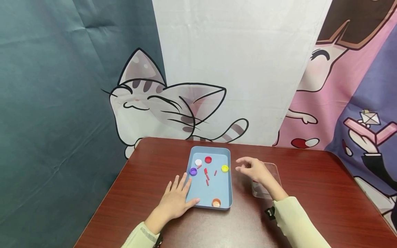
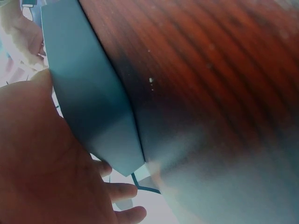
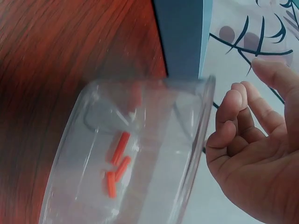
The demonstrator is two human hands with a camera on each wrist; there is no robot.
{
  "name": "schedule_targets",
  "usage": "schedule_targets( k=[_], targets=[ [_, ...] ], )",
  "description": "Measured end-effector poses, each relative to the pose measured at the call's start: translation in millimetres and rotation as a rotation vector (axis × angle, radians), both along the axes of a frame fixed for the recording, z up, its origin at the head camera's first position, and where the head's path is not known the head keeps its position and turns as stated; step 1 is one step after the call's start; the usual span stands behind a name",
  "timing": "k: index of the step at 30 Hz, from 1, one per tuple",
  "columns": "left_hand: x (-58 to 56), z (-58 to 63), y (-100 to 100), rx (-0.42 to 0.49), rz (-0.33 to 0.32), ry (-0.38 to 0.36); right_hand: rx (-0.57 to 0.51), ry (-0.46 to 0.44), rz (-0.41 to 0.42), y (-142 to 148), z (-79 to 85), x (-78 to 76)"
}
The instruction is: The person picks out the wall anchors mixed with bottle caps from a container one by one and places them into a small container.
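A light blue tray (image 1: 221,187) holds several short red sticks (image 1: 207,182). Small round lids lie around them: white (image 1: 198,162), red (image 1: 208,159), purple (image 1: 193,171), yellow (image 1: 224,168) and orange (image 1: 216,202). With its fingers spread, my left hand (image 1: 175,202) rests at the tray's near left edge, thumb over the rim. My right hand (image 1: 256,170) hovers right of the tray, thumb and index finger apart, the other fingers loosely bent, nothing seen between them. Beneath and beside it stands a clear plastic box (image 1: 273,168), with several red sticks (image 3: 121,148) inside.
Both tray and box stand on a dark reddish wooden table (image 1: 149,165). Behind it hangs a cloth backdrop (image 1: 248,69) printed with a cartoon cat. Something small and black (image 1: 270,213) shows at the right wrist.
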State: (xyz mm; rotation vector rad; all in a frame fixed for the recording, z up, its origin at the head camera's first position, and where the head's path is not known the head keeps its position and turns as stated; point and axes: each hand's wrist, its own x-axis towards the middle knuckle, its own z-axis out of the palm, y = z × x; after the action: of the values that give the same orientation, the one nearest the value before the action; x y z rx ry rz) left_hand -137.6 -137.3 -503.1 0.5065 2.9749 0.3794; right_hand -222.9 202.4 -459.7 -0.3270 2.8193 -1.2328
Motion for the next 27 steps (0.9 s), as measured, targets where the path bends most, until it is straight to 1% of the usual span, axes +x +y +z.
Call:
schedule_targets(
  k=[6,17,27],
  targets=[
    [-0.7,0.9,0,-0.004,-0.003,0.007,0.000,0.015,0.008,-12,-0.7,-0.9],
    [0.5,0.0,0,-0.002,0.001,0.002,-0.016,0.000,-0.013,-31,-6.3,-2.8],
    [-0.2,-1.3,1,0.005,0.006,-0.008,-0.030,-0.006,0.006,-46,-11.4,-3.6]
  ],
)
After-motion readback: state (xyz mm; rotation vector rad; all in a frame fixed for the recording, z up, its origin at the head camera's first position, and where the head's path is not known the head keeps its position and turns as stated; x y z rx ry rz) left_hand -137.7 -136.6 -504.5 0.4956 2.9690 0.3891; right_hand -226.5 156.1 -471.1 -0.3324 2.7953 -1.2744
